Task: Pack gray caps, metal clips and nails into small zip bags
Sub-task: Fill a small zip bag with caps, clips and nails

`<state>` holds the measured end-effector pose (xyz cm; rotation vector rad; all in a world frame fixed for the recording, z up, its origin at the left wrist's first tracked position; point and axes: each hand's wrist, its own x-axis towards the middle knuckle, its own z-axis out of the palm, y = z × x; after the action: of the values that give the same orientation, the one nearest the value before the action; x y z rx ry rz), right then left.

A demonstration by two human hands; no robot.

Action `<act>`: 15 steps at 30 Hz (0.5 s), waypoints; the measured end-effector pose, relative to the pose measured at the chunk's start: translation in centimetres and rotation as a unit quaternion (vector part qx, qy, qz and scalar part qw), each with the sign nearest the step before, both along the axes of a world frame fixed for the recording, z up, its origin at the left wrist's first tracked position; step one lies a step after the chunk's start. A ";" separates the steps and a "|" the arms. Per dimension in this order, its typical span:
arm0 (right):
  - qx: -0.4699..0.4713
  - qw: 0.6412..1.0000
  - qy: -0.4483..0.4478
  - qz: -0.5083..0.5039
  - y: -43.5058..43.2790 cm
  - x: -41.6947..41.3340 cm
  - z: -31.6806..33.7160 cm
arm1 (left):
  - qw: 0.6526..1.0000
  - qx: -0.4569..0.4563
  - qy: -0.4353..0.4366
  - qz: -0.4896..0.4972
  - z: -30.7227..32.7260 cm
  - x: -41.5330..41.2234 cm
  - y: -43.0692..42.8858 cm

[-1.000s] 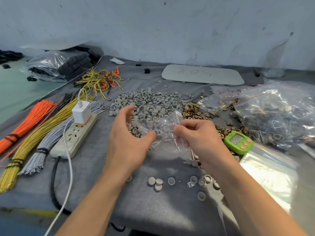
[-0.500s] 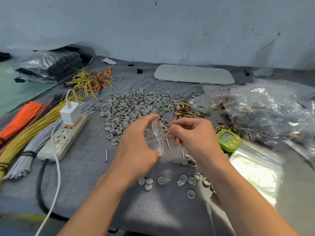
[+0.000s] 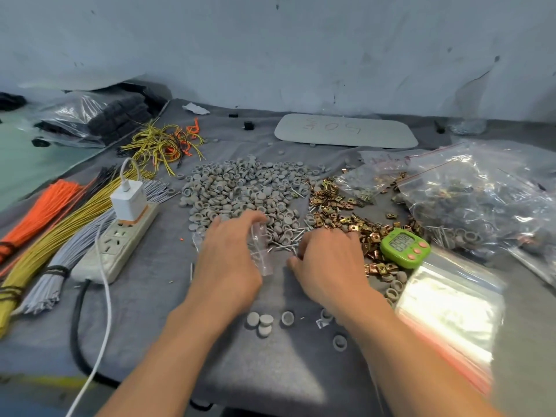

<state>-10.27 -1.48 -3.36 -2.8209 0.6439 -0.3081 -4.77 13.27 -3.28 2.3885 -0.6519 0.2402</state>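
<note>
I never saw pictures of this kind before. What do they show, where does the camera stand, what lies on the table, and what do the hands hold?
No machine is here: a person works with two bare hands. Every picture comes from one camera worn on the person's head, looking forward and down, so the arms enter from below. On the gray table lie a pile of caps, gold-coloured clips to its right, and nails between them. There are also a green timer, a power strip, wire bundles at the left and empty bags at the right. The left hand grips a clear zip bag. The right hand is on the nails, fingers bent down; whether it pinches one, I cannot tell.
</note>
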 end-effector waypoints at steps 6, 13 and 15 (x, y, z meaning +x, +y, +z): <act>0.014 0.996 0.002 -0.091 0.1 0.7 0.5 | 1.000 0.017 0.016 -0.019 -1.2 0.7 0.1; -0.024 0.998 0.030 -0.051 0.4 0.7 -0.1 | 0.997 -0.019 0.079 0.004 -1.0 0.8 0.2; -0.020 0.998 0.038 -0.039 0.5 0.8 -0.1 | 0.995 -0.041 0.090 0.004 -1.0 0.6 0.2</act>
<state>-9.51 -0.99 -3.43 -2.8627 0.7731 -0.2303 -4.13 13.52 -4.24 2.3013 -0.5378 0.0518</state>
